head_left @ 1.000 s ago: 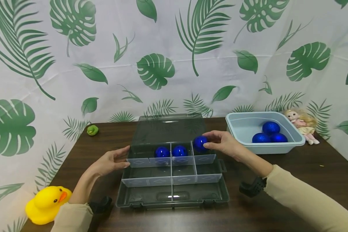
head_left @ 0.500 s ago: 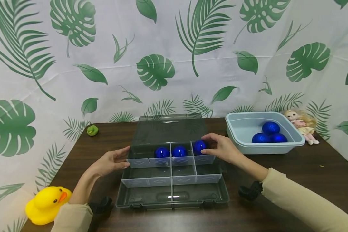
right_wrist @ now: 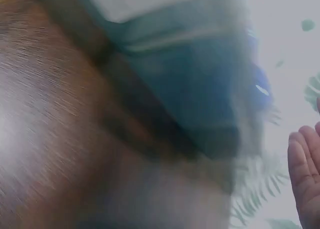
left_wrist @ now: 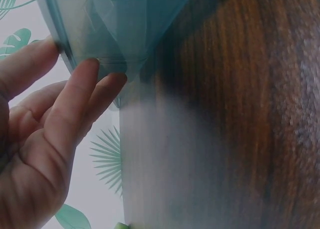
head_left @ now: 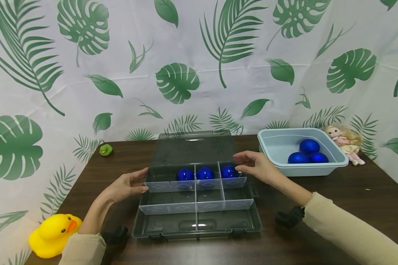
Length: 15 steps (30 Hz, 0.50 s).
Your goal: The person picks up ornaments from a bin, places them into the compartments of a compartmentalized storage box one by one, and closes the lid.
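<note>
In the head view, a smoky clear plastic organizer box (head_left: 167, 222) lies with its lid (head_left: 192, 147) folded back. Its rear row holds three shiny blue baubles; the rightmost bauble (head_left: 228, 171) sits low in the right rear compartment, and the middle bauble (head_left: 205, 173) and left bauble (head_left: 185, 174) are in the two compartments beside it. My right hand (head_left: 260, 167) hovers just right of that rightmost bauble, thumb and fingers spread apart with nothing between them. My left hand (head_left: 124, 186) rests its fingertips against the box's left side, also seen touching the box wall (left_wrist: 107, 34) in the left wrist view.
A light blue tub (head_left: 275, 158) with three glittery blue baubles (head_left: 309, 146) stands at the back right, a doll (head_left: 345, 141) beside it. A yellow rubber duck (head_left: 53, 235) sits front left, a small green toy (head_left: 105, 149) at the back left. A leaf-print cloth (head_left: 129, 106) hangs behind.
My right hand has lowered a blue bauble into the right rear compartment and let go of it, then drawn slightly to the right. The left hand has stayed at the box's side.
</note>
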Each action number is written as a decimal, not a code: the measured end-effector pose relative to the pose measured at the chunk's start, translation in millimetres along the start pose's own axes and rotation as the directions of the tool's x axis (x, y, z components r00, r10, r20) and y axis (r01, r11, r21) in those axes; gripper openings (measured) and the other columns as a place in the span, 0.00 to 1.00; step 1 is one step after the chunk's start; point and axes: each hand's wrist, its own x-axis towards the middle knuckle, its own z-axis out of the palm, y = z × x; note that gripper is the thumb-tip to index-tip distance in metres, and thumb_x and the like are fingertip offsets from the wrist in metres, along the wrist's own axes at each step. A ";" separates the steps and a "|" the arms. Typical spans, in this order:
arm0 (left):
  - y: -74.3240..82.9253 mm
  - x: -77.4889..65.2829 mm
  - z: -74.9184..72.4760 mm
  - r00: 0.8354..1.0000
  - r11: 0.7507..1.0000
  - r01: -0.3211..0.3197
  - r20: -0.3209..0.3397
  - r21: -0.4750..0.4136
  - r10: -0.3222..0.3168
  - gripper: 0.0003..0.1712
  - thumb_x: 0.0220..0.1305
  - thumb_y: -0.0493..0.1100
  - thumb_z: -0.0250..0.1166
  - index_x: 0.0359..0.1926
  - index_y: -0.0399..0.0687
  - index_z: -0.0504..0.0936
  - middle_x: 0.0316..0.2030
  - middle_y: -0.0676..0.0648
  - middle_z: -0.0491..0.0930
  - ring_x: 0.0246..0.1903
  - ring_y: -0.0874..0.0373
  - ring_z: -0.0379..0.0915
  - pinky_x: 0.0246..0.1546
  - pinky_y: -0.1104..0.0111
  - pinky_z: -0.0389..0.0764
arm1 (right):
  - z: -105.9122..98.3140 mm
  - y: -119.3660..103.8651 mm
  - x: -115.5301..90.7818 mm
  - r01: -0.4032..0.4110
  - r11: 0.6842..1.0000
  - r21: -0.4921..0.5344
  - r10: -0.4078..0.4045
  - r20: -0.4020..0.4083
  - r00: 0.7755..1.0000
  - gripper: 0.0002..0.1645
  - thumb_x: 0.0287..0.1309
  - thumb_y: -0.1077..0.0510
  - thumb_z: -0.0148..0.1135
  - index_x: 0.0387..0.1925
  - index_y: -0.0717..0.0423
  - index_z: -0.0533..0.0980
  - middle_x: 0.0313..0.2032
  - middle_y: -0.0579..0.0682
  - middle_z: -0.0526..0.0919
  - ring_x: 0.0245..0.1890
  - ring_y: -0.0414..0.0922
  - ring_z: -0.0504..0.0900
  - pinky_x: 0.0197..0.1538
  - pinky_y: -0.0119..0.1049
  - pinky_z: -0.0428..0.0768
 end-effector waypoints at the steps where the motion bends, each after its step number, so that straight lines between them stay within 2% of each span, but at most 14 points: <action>1: -0.2 0.0 0.0 1.000 1.000 0.003 -0.002 -0.003 -0.003 0.44 0.63 0.39 0.62 0.69 0.24 0.46 0.68 0.25 0.44 0.64 0.29 0.52 0.55 0.53 0.73 | -4.9 -0.7 -0.1 -0.009 1.000 0.025 0.010 -0.009 1.000 0.22 0.56 0.60 0.65 0.51 0.65 0.75 0.46 0.62 0.82 0.44 0.47 0.82 0.44 0.29 0.80; 5: -0.1 -0.4 -1.0 1.000 1.000 0.003 -0.005 0.001 -0.003 0.44 0.63 0.38 0.62 0.69 0.24 0.46 0.68 0.25 0.44 0.64 0.29 0.52 0.55 0.54 0.73 | -34.5 -2.9 -2.2 -0.051 0.997 0.060 0.054 -0.060 0.997 0.22 0.60 0.58 0.61 0.53 0.65 0.74 0.50 0.65 0.79 0.43 0.32 0.80 0.44 0.22 0.78; 8: -0.1 -0.5 -1.4 1.000 1.000 0.004 -0.014 0.003 -0.004 0.44 0.62 0.38 0.63 0.69 0.25 0.47 0.68 0.25 0.45 0.64 0.30 0.52 0.55 0.54 0.73 | -62.8 2.3 -6.2 -0.104 0.994 0.028 0.107 -0.097 0.990 0.24 0.62 0.54 0.60 0.55 0.65 0.73 0.52 0.65 0.78 0.42 0.25 0.78 0.44 0.19 0.76; 10: -0.1 -0.7 -1.3 1.000 1.000 0.005 -0.015 0.004 -0.005 0.44 0.62 0.39 0.63 0.69 0.24 0.47 0.68 0.25 0.45 0.64 0.29 0.52 0.55 0.54 0.73 | -82.2 11.0 -10.9 -0.153 0.988 0.004 0.153 -0.108 0.982 0.26 0.62 0.51 0.60 0.56 0.65 0.72 0.51 0.59 0.79 0.41 0.24 0.77 0.43 0.19 0.76; 12: 0.2 -0.8 -0.6 1.000 1.000 0.004 -0.012 0.001 -0.004 0.44 0.63 0.39 0.63 0.69 0.24 0.46 0.68 0.25 0.45 0.64 0.29 0.52 0.55 0.54 0.73 | -101.1 22.7 -16.9 -0.205 0.979 -0.014 0.203 -0.111 0.973 0.28 0.61 0.50 0.60 0.56 0.65 0.71 0.48 0.48 0.82 0.40 0.23 0.77 0.42 0.18 0.76; 15: 0.3 -1.1 0.6 1.000 1.000 0.006 -0.012 -0.003 -0.006 0.44 0.62 0.39 0.63 0.69 0.24 0.47 0.68 0.25 0.45 0.64 0.29 0.52 0.55 0.54 0.73 | -126.5 40.6 -26.0 -0.274 0.961 -0.045 0.270 -0.088 0.959 0.30 0.62 0.49 0.59 0.58 0.67 0.70 0.45 0.38 0.81 0.39 0.22 0.76 0.42 0.18 0.75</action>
